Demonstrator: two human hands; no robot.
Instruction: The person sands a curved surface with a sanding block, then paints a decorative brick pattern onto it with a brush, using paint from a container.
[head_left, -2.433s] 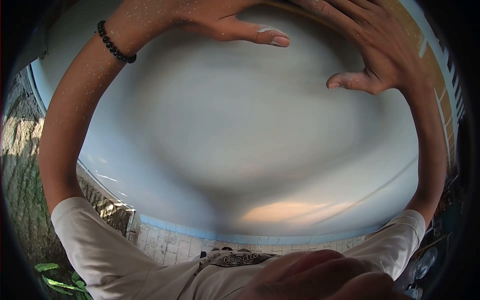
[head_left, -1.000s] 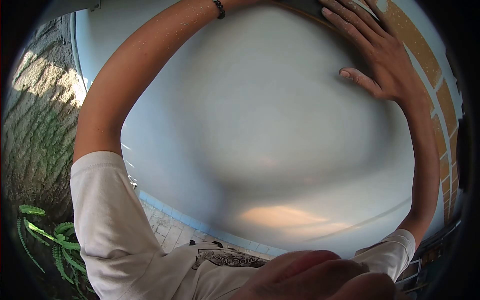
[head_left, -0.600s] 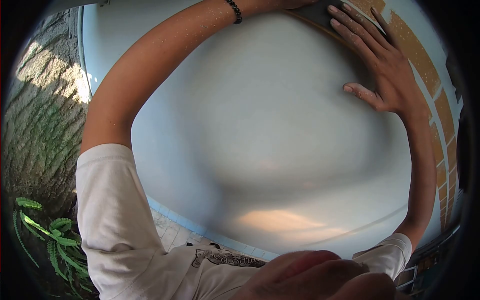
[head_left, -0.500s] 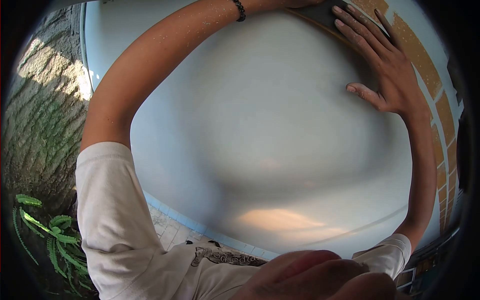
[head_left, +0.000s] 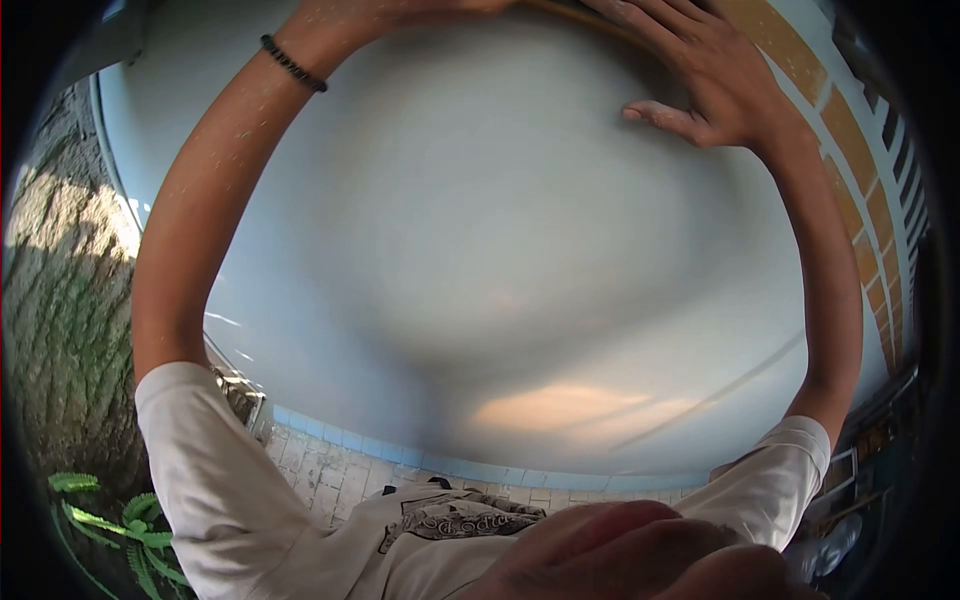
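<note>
Both hands have shifted leftward along the pale blue wall (head_left: pixel 480 250) since half a second ago: right hand (head_left: pixel 715 85) flat, fingers spread, pressing a dark sheet (head_left: pixel 560 8) barely visible at the top edge, left hand (head_left: pixel 400 12) mostly cropped, grip indeterminable, suggesting continued rubbing strokes.

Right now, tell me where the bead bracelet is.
In the head view, the bead bracelet sits upper left, around the left wrist, raised against the pale blue wall.

1. The right hand (head_left: pixel 715 75) lies flat, fingers spread, on the pale blue-grey painted wall (head_left: pixel 480 260).
2. The left hand (head_left: pixel 400 10), wearing a black bead bracelet (head_left: pixel 293 64), presses there too.
</note>
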